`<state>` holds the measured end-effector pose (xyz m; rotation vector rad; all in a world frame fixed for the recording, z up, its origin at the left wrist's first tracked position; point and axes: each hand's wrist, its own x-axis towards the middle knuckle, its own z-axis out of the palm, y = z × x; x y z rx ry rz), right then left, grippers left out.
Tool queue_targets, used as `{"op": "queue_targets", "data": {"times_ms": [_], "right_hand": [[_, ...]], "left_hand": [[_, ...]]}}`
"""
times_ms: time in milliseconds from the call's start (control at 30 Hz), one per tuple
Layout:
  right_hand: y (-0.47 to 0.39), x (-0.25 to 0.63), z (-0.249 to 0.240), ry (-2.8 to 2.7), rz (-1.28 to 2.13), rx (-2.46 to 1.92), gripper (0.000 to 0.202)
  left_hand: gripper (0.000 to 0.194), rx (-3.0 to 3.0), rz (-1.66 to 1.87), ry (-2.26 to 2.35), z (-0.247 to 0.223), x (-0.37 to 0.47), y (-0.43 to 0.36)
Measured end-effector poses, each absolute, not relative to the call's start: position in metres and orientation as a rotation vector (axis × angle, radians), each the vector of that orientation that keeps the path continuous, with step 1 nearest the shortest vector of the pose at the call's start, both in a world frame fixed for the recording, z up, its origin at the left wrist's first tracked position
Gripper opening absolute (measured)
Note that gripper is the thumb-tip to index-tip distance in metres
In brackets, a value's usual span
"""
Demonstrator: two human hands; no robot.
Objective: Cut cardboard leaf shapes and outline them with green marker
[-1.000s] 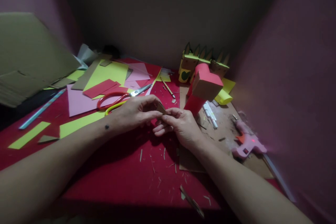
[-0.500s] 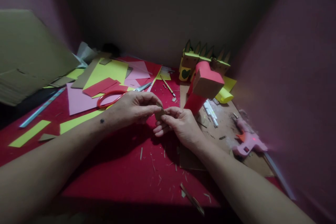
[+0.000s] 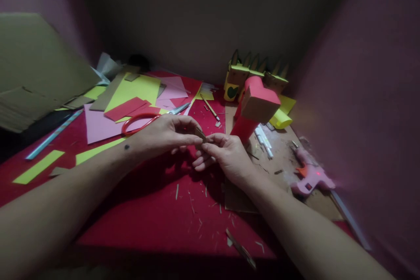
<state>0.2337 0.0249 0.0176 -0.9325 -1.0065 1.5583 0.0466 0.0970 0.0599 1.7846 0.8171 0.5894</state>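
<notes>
Between my two hands is a small brown piece of cardboard (image 3: 200, 134), mostly covered by fingers. My left hand (image 3: 173, 133) pinches it from the left between thumb and fingers. From the right, my right hand (image 3: 226, 153) grips its edge with thumb and forefinger, the other fingers curled loosely below. Scissors (image 3: 141, 123) with red handles lie just behind my left wrist, blades pointing right. A red and pink paper-covered cardboard structure (image 3: 259, 100) stands upright beyond my right hand.
A pink glue gun (image 3: 311, 175), its red light lit, rests on a cardboard sheet (image 3: 239, 199) at right. Coloured paper (image 3: 138, 89) and a pencil (image 3: 210, 107) lie behind my hands. A large cardboard sheet (image 3: 39, 65) leans at left. Scraps (image 3: 241, 249) litter the red table (image 3: 147, 218).
The cardboard piece has tilted between my fingers, so less of its face shows. My left thumb has shifted slightly; everything else stays nearly the same.
</notes>
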Motion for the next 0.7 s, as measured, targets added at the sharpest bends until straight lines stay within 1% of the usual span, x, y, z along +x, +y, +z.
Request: {"op": "queue_targets", "data": {"times_ms": [133, 233, 333, 433, 500, 600, 700], "right_hand": [[0.024, 0.232, 0.016, -1.047, 1.512, -0.989, 0.019], [0.022, 0.231, 0.014, -1.128, 1.403, -1.042, 0.018], [0.018, 0.230, 0.011, -1.288, 1.097, -1.128, 0.011], [0.015, 0.230, 0.010, -1.461, 0.704, -1.162, 0.011], [0.014, 0.231, 0.011, -1.531, 0.538, -1.158, 0.012], [0.014, 0.232, 0.013, -1.572, 0.425, -1.150, 0.014], [0.015, 0.232, 0.013, -1.588, 0.421, -1.146, 0.014]], "left_hand": [[0.022, 1.829, 0.640, 0.856, 0.060, 0.045, 0.095], [0.020, 1.931, 0.681, 0.812, 0.060, 0.042, 0.097], [0.013, 2.059, 0.790, 0.684, 0.059, 0.039, 0.100], [0.007, 2.137, 0.864, 0.576, 0.059, 0.038, 0.100], [0.007, 2.153, 0.883, 0.550, 0.058, 0.038, 0.098], [0.007, 2.118, 0.890, 0.575, 0.056, 0.039, 0.095], [0.007, 2.044, 0.884, 0.614, 0.055, 0.041, 0.092]]}}
